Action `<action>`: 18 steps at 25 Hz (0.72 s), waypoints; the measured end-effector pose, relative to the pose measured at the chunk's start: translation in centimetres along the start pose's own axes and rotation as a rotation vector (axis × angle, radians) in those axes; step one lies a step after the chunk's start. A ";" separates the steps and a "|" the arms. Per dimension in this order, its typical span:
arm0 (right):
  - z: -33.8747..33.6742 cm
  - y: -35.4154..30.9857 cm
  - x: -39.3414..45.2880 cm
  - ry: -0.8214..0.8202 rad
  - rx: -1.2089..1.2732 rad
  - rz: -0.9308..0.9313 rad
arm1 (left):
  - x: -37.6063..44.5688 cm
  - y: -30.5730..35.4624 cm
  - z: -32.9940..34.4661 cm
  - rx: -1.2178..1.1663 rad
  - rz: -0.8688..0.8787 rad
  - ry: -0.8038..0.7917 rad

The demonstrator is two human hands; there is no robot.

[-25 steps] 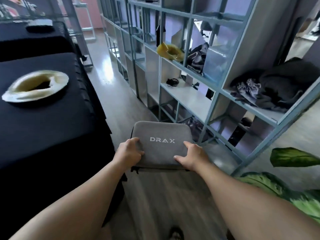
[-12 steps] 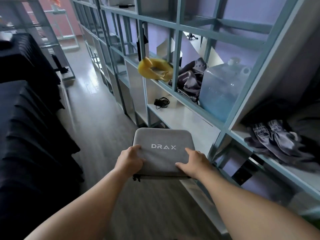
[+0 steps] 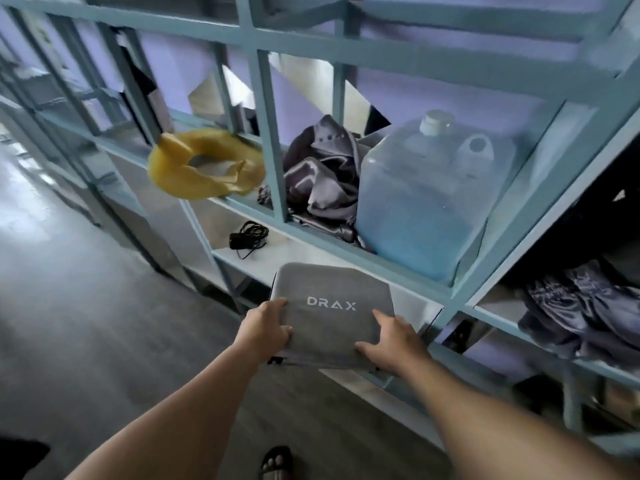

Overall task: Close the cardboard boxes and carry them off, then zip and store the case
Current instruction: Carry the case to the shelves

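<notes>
Held flat between both hands before the teal shelf unit (image 3: 277,140): the grey case (image 3: 329,306), lid up, far edge already over the white shelf board (image 3: 263,259). Left hand (image 3: 265,327) clamped on the near left corner, thumb on top; right hand (image 3: 389,341) gripped the near right edge likewise. Best slid straight in and level, grip eased only once the board bore the weight. Looked zipped, though the seam showed only at the near edge. Left on that board: a coiled black cable (image 3: 249,235), near the path, worth steering right of. Above: a yellow ring (image 3: 204,168), crumpled satin cloth (image 3: 322,178), then a blue-filled jug (image 3: 426,199). Upper crossbar close overhead; a tilted entry judged likely to catch.
</notes>
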State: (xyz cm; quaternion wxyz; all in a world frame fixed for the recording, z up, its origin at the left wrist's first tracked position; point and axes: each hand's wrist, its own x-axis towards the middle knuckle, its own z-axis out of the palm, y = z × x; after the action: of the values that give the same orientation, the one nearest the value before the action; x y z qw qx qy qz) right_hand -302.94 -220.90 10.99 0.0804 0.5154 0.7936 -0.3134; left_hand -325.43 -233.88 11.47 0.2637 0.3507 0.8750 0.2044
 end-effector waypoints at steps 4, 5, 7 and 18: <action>0.9 -0.4 1.9 0.014 0.018 0.172 | 6.9 0.5 0.7 0.130 0.162 -0.185; 1.1 -0.6 2.3 0.019 0.016 0.208 | 8.2 0.5 1.0 0.152 0.190 -0.218; 1.6 -0.8 2.8 0.017 -0.010 0.252 | 10.6 0.8 1.5 0.188 0.252 -0.273; 3.7 -1.1 5.8 0.176 -0.194 0.265 | 16.6 3.3 3.2 0.236 0.458 -0.388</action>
State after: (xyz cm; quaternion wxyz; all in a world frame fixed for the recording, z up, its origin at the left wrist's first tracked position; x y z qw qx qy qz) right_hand -307.24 -218.88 5.89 0.1007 0.6308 0.7491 -0.1755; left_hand -332.00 -219.11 5.51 0.3303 0.5991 0.7244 0.0847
